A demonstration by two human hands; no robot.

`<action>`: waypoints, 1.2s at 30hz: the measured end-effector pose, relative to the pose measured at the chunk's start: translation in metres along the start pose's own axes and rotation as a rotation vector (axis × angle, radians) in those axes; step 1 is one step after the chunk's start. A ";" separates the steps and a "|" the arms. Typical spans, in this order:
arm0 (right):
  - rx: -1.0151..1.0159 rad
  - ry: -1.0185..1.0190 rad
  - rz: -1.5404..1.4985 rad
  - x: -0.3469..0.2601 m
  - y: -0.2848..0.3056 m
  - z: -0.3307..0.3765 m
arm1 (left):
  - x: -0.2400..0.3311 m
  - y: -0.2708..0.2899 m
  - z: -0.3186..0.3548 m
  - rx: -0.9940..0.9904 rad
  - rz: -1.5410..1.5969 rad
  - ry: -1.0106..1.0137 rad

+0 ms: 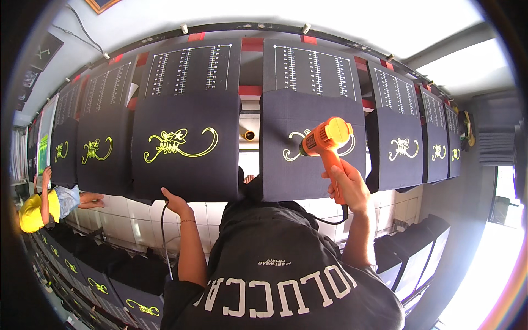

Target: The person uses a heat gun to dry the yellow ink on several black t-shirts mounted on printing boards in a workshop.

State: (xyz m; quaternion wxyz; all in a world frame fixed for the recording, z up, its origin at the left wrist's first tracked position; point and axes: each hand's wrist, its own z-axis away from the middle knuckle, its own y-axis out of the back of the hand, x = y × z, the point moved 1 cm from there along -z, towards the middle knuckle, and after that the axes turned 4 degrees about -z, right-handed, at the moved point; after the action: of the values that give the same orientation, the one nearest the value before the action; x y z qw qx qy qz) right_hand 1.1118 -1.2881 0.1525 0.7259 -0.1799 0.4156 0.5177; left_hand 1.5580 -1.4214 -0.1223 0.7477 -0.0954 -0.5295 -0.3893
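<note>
My right hand [350,186] grips an orange heat gun [329,144] by its handle, its dark nozzle pointing left over a black fabric panel [308,181]. Behind the tool, the panel's pale curling print [291,154] is partly hidden. My left hand [179,202] is closed around a black cord [164,231] just below the lower edge of another black fabric panel [187,118]. That panel carries a bright yellow scorpion-like print [173,144]. From the heat gun's handle a cord [333,222] loops down toward my waist.
More printed fabric panels on boards with white ruled marks [190,69] stretch left and right along a rack. Behind me runs another row of panels [99,286]. At the far left a co-worker in a yellow top [41,209] reaches toward a green-lit frame [44,148].
</note>
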 end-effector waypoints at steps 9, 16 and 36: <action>-0.160 0.008 -0.001 0.010 0.004 0.016 | 0.010 0.000 0.011 -0.026 -0.012 -0.027; -0.207 0.009 -0.016 0.012 -0.004 0.019 | 0.002 -0.001 0.003 0.012 -0.027 -0.036; -0.231 0.055 0.048 0.000 -0.022 -0.002 | -0.003 0.008 -0.003 -0.051 -0.024 -0.058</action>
State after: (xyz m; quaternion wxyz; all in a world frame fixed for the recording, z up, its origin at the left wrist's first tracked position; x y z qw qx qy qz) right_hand 1.1307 -1.2978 0.1477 0.6761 -0.2663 0.3770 0.5744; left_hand 1.5645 -1.4161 -0.1243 0.7244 -0.1191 -0.5422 -0.4088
